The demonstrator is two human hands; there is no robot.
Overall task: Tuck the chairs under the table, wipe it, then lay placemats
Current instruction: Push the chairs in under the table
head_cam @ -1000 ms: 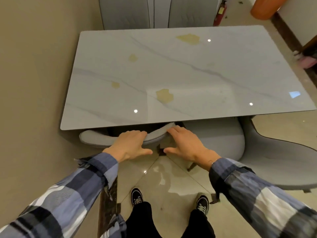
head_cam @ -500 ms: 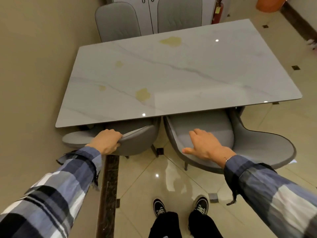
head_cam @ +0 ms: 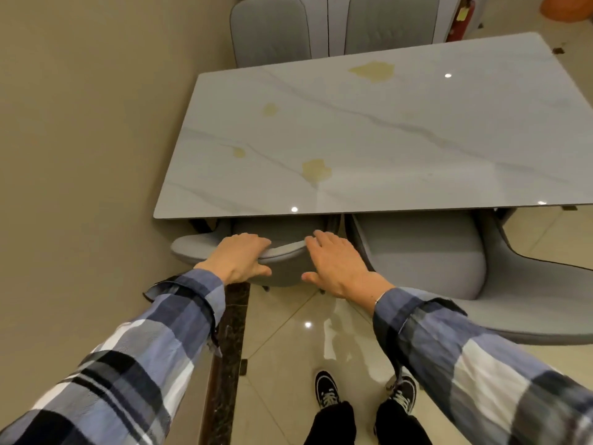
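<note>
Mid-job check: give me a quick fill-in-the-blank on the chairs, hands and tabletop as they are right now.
1. Both hands, left hand and right hand, are on the back of the near ____ chair.
2. The tabletop shows ____ yellowish stains.
3. The near right chair is only ____ under the table.

Missing words: left; four; partly

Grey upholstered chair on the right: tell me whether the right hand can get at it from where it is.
Probably yes: the right hand rests on the neighbouring chair's backrest, and nothing lies between it and the grey upholstered chair.
</note>
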